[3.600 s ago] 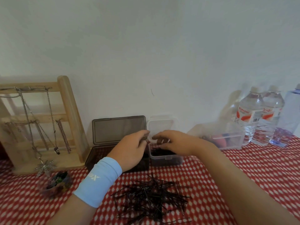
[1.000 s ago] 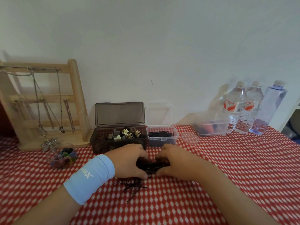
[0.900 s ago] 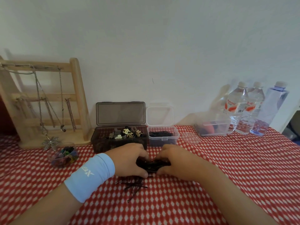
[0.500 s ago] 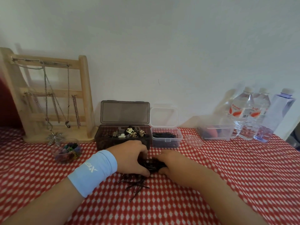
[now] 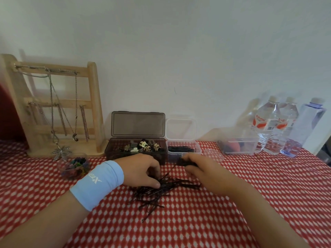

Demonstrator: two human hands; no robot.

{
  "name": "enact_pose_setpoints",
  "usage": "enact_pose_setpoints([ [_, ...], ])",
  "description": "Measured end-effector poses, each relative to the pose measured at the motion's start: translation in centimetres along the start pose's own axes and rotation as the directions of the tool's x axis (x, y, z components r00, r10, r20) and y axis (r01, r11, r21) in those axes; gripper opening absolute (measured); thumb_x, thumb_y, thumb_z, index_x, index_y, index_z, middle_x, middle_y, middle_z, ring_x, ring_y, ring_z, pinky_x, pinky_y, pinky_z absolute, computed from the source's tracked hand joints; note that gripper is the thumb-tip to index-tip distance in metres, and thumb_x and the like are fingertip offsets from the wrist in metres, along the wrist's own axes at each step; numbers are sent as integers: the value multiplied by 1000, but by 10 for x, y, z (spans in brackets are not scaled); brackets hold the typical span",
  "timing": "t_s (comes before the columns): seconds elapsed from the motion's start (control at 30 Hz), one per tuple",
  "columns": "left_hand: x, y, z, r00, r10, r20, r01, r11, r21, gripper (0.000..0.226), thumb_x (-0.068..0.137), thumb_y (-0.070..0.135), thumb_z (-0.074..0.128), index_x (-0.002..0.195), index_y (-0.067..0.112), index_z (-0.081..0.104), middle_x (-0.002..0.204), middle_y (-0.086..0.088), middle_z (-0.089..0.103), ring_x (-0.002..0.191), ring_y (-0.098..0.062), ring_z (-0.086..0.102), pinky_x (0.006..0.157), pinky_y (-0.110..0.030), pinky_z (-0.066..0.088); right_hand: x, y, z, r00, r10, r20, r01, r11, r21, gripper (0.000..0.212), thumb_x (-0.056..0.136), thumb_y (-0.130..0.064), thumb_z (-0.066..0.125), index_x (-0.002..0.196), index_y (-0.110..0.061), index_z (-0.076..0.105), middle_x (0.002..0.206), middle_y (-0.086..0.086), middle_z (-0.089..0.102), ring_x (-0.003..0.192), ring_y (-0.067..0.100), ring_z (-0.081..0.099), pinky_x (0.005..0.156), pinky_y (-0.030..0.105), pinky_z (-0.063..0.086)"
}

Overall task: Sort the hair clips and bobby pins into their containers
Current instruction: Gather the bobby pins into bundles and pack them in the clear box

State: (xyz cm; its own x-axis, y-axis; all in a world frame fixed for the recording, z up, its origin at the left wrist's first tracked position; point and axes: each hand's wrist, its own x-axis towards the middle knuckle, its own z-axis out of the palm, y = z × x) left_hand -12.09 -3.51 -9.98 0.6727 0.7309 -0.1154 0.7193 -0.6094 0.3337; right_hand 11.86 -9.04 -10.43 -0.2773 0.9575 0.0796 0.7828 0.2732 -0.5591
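A loose pile of black bobby pins (image 5: 161, 189) lies on the red checked cloth between my hands. My left hand (image 5: 141, 170), with a light blue wristband, rests on the pile's left side, fingers curled onto pins. My right hand (image 5: 202, 169) holds a bunch of bobby pins (image 5: 186, 162) just above the cloth, close to the small clear box (image 5: 182, 149) that has black pins in it. Left of that box stands a dark smoky box (image 5: 136, 149), lid up, holding several small hair clips (image 5: 143, 145).
A wooden jewellery stand (image 5: 53, 108) with chains sits at the back left. In front of it is a small clear bowl (image 5: 75, 166) of coloured clips. A clear container (image 5: 238, 145), a round clear lid (image 5: 213, 154) and three water bottles (image 5: 283, 126) stand at the back right.
My hands have parted. The right hand has lifted a bunch of pins toward the clear box, while the left stays on the pile, which now lies spread between them.
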Motion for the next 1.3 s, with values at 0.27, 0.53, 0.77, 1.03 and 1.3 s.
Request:
enact_pose_setpoints([
  [0.27,5,20,6,939,1,-343,-134,922,-364,8,84,33,76,87,34,69,82,16,70,80,4,65,72,-10,47,-2,-5,11,988,-40,147,-21,919,395,18,105,-15,44,104,-27,58,79,-8,56,75,12,49,74,31,44],
  [0.53,4,20,3,952,-17,-307,-117,903,-414,6,79,27,81,82,25,77,75,12,74,71,-2,70,70,-18,55,-1,-8,6,969,19,248,-86,961,262,27,105,-17,45,81,-21,57,70,-7,52,67,13,46,70,32,39],
  [0.77,-7,8,-15,999,-19,-36,6,945,-328,6,89,28,72,86,23,75,77,7,75,78,-17,71,75,-25,58,-1,5,1,960,128,247,-197,940,279,22,101,-12,49,91,-12,69,71,-4,58,70,16,49,72,34,43],
  [1.03,-10,6,-17,995,-61,75,67,995,-69,21,81,42,76,101,37,73,99,25,67,93,3,61,92,-26,51,2,2,-3,990,136,43,-129,722,680,32,105,-2,39,107,-7,71,67,-4,51,62,9,45,62,23,42],
  [1.3,-2,26,-7,857,8,-515,-189,935,-301,13,85,31,75,96,32,68,81,15,70,79,1,64,70,-10,44,3,-9,13,976,-41,212,-178,397,900,26,103,-2,37,118,4,58,70,0,51,63,13,43,64,27,39],
])
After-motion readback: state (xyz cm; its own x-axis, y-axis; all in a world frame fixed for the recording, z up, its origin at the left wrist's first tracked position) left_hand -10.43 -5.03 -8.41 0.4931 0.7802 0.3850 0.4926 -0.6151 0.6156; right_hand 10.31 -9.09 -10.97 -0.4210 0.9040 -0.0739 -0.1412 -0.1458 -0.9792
